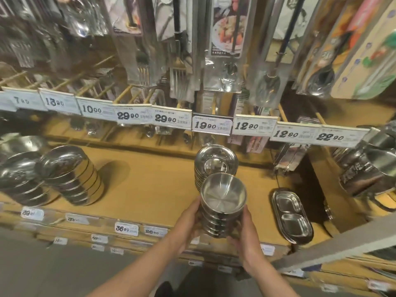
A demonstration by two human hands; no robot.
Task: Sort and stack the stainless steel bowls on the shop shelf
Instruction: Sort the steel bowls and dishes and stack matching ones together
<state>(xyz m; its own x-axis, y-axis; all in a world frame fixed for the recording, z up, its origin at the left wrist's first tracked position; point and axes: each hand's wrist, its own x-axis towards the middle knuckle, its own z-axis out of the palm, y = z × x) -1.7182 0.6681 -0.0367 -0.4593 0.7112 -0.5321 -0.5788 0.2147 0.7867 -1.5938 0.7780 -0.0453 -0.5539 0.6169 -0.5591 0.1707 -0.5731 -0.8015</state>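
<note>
Both hands, left [188, 224] and right [246, 239], clasp a bowl stack [222, 206] upright over the shelf's [150, 181] front edge; the shelved stack [215, 163] stands just behind, toward the back.

Price tags [211, 126] (19.90, 12.90, 29.90)

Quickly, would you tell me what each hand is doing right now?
Left hand: closed on the left side of the stack of small bowls.
Right hand: closed on the same stack's right side.
</note>
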